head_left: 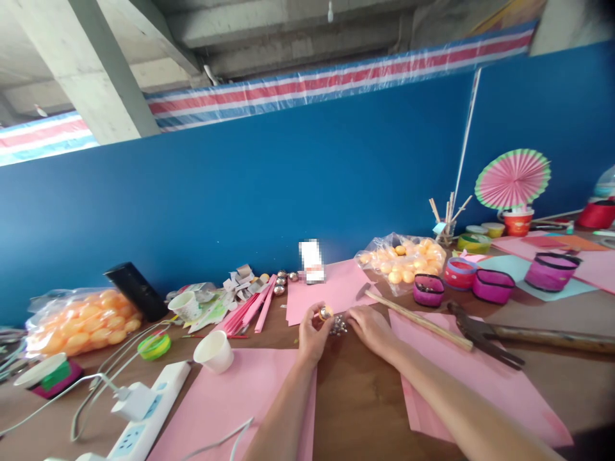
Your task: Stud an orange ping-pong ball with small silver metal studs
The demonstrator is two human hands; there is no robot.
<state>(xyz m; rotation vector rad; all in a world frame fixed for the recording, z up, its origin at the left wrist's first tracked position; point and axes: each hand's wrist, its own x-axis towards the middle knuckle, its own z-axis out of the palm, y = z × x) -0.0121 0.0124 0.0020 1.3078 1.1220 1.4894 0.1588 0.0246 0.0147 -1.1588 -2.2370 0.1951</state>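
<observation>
My left hand [313, 334] is closed around a small round orange piece with a silvery top [326, 312], held between thumb and fingers. Just right of it, a little heap of shiny silver beads [339, 325] lies on the brown table. My right hand [369, 325] rests palm down at the right edge of that heap, its fingers loosely bent and partly hidden; nothing shows in them. Beyond the hands a pink sheet [300, 298] lies under a white, blurred-out upright object [313, 261]. A thin wooden-handled hammer [423, 320] lies near my right hand.
A larger claw hammer [500, 333] lies at right near purple fabric containers [494, 286]. Bags of orange balls stand left [91, 320] and back right [408, 259]. A white cup [214, 352] and power strip [151, 410] sit at left. A blue partition [288, 179] rises behind.
</observation>
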